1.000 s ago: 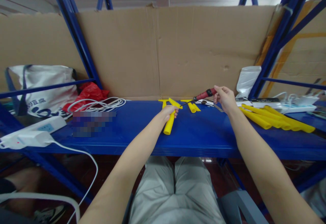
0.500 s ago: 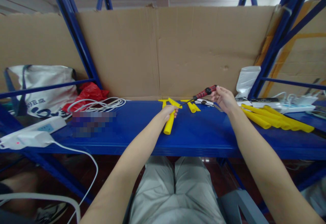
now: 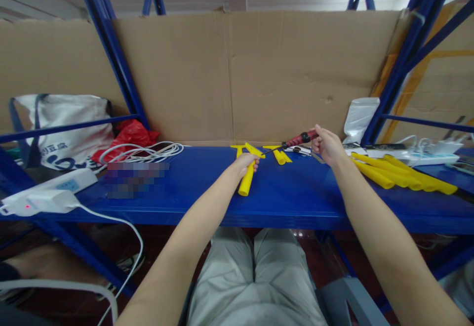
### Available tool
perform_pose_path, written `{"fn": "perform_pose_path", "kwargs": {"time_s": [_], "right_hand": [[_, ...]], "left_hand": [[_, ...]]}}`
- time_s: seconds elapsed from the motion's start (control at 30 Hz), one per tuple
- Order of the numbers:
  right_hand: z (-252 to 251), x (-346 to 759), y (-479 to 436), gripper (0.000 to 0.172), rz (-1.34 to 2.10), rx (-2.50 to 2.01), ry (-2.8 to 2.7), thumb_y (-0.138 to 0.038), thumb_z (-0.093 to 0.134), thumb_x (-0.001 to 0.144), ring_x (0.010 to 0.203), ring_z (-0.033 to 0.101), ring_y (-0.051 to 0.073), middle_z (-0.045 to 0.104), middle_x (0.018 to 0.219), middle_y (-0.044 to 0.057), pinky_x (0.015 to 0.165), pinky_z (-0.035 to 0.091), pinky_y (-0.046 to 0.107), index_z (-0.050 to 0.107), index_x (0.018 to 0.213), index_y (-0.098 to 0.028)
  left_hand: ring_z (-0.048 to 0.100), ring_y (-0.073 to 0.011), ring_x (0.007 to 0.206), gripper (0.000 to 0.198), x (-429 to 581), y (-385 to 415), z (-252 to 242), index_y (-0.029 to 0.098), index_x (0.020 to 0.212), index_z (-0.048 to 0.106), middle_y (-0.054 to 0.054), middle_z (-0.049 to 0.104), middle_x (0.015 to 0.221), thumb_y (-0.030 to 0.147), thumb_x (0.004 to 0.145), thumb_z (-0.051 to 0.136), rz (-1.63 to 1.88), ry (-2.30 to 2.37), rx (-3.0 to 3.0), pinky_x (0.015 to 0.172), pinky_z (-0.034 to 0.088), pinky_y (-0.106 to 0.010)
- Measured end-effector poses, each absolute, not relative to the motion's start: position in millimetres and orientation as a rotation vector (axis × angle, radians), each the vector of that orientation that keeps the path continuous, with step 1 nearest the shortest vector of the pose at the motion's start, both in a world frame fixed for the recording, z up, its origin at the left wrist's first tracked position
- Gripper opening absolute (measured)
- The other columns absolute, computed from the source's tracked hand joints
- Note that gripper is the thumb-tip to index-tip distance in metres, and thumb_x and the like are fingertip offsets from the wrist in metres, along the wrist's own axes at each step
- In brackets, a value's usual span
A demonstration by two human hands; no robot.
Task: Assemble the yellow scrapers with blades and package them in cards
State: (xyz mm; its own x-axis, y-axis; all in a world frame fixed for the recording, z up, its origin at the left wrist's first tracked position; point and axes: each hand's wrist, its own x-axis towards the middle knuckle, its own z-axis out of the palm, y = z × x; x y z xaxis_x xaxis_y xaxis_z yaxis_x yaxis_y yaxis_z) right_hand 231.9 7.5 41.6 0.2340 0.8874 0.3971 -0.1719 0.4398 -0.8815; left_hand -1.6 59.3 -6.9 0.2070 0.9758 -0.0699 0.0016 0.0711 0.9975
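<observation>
My left hand is closed round a yellow plastic T-shaped piece and holds it on the blue shelf. My right hand grips the handle of a red and black screwdriver. The screwdriver's dark shaft points left, and its tip meets the top of the yellow piece just beside my left fingers. A second yellow T-shaped piece lies on the shelf under the screwdriver.
Several long yellow tubes lie at the right, near a white power strip and a white bag. At the left are coiled white cable, a red bag, a white tote and another power strip. Cardboard backs the shelf.
My right hand has shifted a little on the screwdriver handle, lifting and then lowering it. My left hand and the yellow piece have stayed put.
</observation>
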Motion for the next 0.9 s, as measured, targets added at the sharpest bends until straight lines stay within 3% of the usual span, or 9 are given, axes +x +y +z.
{"fn": "perform_pose_path", "kwargs": {"time_s": [0.2,0.37,0.5,0.7,0.9], "right_hand": [[44.2,230.5,4.1,0.026,0.894,-0.802,-1.108,-0.038,0.067,0.077,0.038,0.048,0.005,0.058,0.055,-0.003,0.036,0.038,0.016,0.051,0.070,-0.018],[42.2,230.3,5.1,0.031,0.863,-0.779,-1.097,-0.038,0.072,0.072,0.032,0.038,0.004,0.048,0.047,-0.007,0.029,0.028,0.015,0.049,0.066,-0.019],[40.7,230.8,8.1,0.036,0.849,-0.805,-1.010,-0.038,0.075,0.066,0.032,0.038,0.005,0.045,0.044,-0.008,0.028,0.027,0.017,0.044,0.062,-0.020],[40.2,232.2,9.2,0.025,0.844,-0.832,-1.028,-0.037,0.071,0.070,0.030,0.032,0.005,0.037,0.036,-0.009,0.029,0.027,0.017,0.054,0.070,-0.019],[43.6,230.3,4.2,0.021,0.914,-0.800,-1.057,-0.035,0.068,0.076,0.039,0.048,0.005,0.052,0.049,-0.004,0.037,0.040,0.015,0.057,0.073,-0.018]], "left_hand": [[0.039,-0.0067,0.042,0.009,-1.3,56.4,-4.8,0.017,0.083,0.052,0.004,0.042,0.045,0.017,0.081,0.061,0.992,1.086,1.236,0.043,0.034,-0.020],[0.039,-0.0070,0.039,0.008,-1.9,53.9,-2.8,0.018,0.081,0.052,0.004,0.042,0.046,0.018,0.080,0.060,0.985,1.112,1.223,0.042,0.034,-0.021],[0.037,-0.0061,0.040,0.008,-2.1,52.5,-2.1,0.017,0.081,0.051,0.004,0.043,0.046,0.016,0.081,0.059,0.976,1.125,1.219,0.043,0.034,-0.021],[0.039,-0.0067,0.045,0.008,-2.4,52.5,-2.4,0.016,0.080,0.051,0.003,0.044,0.047,0.011,0.082,0.057,0.979,1.119,1.228,0.049,0.037,-0.024],[0.045,-0.0099,0.052,0.007,-2.0,53.8,-3.1,0.015,0.082,0.052,0.003,0.043,0.047,0.012,0.083,0.057,1.000,1.114,1.229,0.054,0.040,-0.026]]}}
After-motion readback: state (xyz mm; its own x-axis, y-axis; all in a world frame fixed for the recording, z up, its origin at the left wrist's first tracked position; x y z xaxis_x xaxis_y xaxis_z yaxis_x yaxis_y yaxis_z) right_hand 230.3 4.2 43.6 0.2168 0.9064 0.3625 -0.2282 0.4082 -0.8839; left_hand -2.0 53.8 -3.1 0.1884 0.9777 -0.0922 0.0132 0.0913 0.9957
